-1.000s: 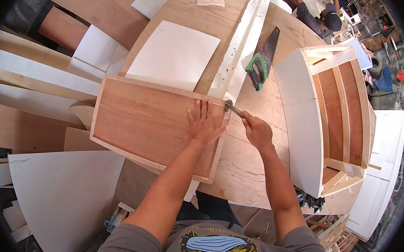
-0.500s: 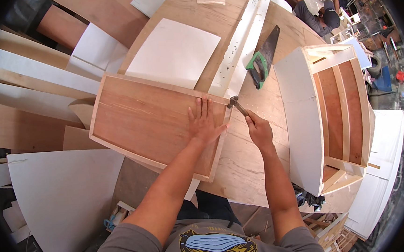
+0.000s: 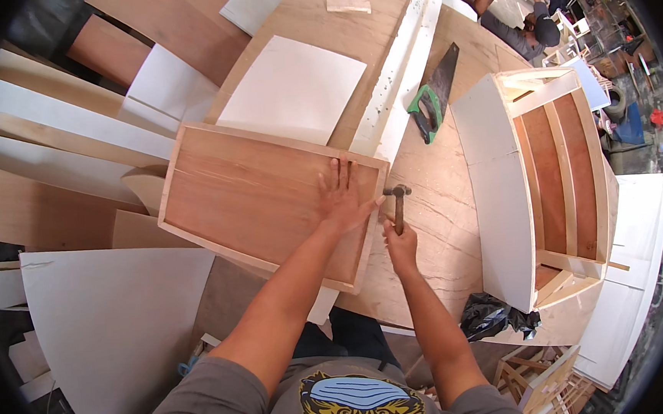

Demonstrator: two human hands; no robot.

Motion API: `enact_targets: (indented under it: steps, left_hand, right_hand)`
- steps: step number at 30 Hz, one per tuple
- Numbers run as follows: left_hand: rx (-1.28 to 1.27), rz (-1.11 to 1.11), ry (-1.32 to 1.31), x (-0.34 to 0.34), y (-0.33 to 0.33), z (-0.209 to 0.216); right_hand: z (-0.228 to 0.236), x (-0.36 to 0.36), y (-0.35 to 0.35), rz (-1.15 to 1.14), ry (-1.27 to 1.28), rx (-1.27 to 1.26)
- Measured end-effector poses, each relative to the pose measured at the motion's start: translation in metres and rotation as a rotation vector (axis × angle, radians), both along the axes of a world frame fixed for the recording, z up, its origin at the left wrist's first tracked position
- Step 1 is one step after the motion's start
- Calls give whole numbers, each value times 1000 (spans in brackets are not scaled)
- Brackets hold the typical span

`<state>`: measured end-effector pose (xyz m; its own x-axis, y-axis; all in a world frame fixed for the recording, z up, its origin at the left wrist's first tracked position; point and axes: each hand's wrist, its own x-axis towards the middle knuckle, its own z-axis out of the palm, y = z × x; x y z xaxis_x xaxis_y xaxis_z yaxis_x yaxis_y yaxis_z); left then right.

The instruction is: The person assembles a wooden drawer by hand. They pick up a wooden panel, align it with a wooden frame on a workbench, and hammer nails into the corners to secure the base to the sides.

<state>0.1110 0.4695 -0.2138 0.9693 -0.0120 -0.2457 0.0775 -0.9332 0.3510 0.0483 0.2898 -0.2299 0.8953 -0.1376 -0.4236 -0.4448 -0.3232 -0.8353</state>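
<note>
A shallow wooden panel (image 3: 253,189) with a raised frame lies in front of me, its brown inner face up. My left hand (image 3: 340,202) rests flat on its right part, fingers spread, thumb reaching over the frame's right side. In my right hand (image 3: 401,246) I grip a hammer (image 3: 399,208) by its handle. The hammer's metal head is just to the right of the frame's right edge, close to my left thumb. Whether head and frame touch, I cannot tell.
A green-handled handsaw (image 3: 435,96) and a long white strip (image 3: 402,63) lie on the wooden worktable (image 3: 436,269). A white-sided wooden cabinet frame (image 3: 553,184) stands right, beside a black plastic bag (image 3: 497,317). White board (image 3: 296,90) lies beyond the panel. Another person (image 3: 523,28) works at far right.
My right hand has brought the hammer down and nearer to me, from the frame's far right corner to beside its right edge. The left hand still presses on the panel.
</note>
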Motion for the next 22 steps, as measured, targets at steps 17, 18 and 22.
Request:
enact_targets:
  steps: [17, 18, 22]
  left_hand:
    - [-278, 1390, -445, -220, 265, -80]
    - [-518, 1530, -419, -224, 280, -88]
    - [-999, 1666, -202, -212, 300, -76]
  right_hand:
    - [-16, -16, 36, -173, 118, 198]
    - [-14, -15, 38, -170, 115, 200]
    - [-20, -16, 31, -209, 150, 180]
